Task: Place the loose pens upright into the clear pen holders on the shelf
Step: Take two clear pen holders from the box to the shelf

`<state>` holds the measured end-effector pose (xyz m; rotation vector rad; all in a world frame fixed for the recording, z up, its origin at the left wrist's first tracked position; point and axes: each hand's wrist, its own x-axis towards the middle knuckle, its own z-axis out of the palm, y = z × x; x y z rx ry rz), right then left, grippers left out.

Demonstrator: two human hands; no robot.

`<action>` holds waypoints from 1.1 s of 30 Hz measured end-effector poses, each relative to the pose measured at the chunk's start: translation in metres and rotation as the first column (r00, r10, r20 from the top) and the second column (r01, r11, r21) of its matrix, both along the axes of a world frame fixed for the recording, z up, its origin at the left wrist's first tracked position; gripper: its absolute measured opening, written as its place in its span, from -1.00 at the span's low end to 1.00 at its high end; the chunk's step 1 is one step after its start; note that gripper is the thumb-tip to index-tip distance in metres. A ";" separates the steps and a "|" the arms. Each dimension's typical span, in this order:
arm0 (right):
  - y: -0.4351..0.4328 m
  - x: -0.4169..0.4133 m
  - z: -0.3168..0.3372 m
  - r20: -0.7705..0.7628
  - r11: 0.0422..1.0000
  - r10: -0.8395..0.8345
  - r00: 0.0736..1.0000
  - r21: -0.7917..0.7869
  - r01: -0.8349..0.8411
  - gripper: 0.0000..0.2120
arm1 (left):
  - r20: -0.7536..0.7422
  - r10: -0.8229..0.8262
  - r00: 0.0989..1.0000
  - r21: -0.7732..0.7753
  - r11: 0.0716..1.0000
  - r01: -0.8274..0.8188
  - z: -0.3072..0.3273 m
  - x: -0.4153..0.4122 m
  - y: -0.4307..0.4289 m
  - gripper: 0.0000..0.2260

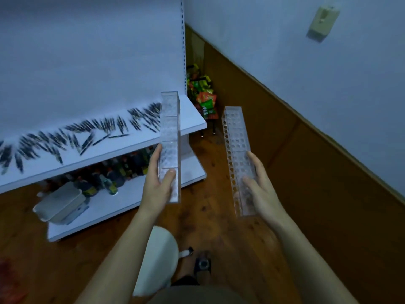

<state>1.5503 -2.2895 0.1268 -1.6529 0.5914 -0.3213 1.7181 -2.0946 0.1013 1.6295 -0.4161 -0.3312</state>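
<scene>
Left hand (158, 189) grips one long clear perforated acrylic pen holder (169, 137), right hand (262, 189) grips a second clear holder (237, 154), both off the white shelf (122, 145) where dark loose pens (65, 139) lie scattered; setting holders down carelessly could knock pens off.

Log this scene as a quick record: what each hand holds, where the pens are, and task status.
left hand: grips left pen holder
right hand: grips right pen holder
holders: no pens visible in either, neither set on a shelf
pens: lying loose along the upper shelf
lower shelf: bottles
task status: no pen placed yet
</scene>
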 end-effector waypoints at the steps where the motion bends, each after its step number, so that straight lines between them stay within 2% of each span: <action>1: -0.013 0.020 0.000 0.002 1.000 0.024 1.000 0.003 -0.024 -0.51 | 0.003 0.012 1.000 0.009 1.000 -0.012 0.000 0.018 -0.011 -0.43; 8: -0.076 0.148 0.003 0.015 0.991 0.131 0.991 -0.007 -0.131 -0.46 | 0.076 0.020 0.997 0.059 0.998 -0.024 0.011 0.124 -0.060 -0.41; 12: -0.101 0.220 0.005 0.039 0.978 0.206 0.978 0.017 -0.206 -0.48 | 0.079 0.130 0.988 0.062 0.989 -0.135 0.007 0.172 -0.067 -0.41; 18: -0.142 0.315 -0.009 -0.014 0.945 0.325 0.945 0.027 -0.325 -0.43 | 0.019 0.276 0.961 0.096 0.956 -0.277 -0.010 0.231 -0.090 -0.42; 22: -0.183 0.370 -0.023 -0.036 0.935 0.354 0.934 -0.004 -0.355 -0.47 | -0.021 0.297 0.954 0.122 0.948 -0.293 -0.022 0.277 -0.126 -0.42; 25: -0.216 0.408 -0.030 -0.045 0.930 0.367 0.929 0.012 -0.367 -0.46 | -0.014 0.242 0.970 0.108 0.965 -0.239 -0.026 0.312 -0.158 -0.37; 27: -0.238 0.434 -0.037 -0.038 0.918 0.398 0.917 0.017 -0.397 -0.40 | -0.035 0.183 0.982 0.106 0.978 -0.178 -0.031 0.335 -0.180 -0.29; 29: -0.259 0.458 -0.047 -0.031 0.905 0.426 0.904 0.017 -0.426 -0.24 | -0.052 0.154 0.987 0.129 0.981 -0.146 -0.040 0.358 -0.201 -0.20; 33: -0.289 0.499 -0.086 -0.056 0.923 0.385 0.921 0.040 -0.384 -0.06 | -0.102 0.162 0.982 0.177 0.974 -0.142 -0.064 0.392 -0.249 -0.13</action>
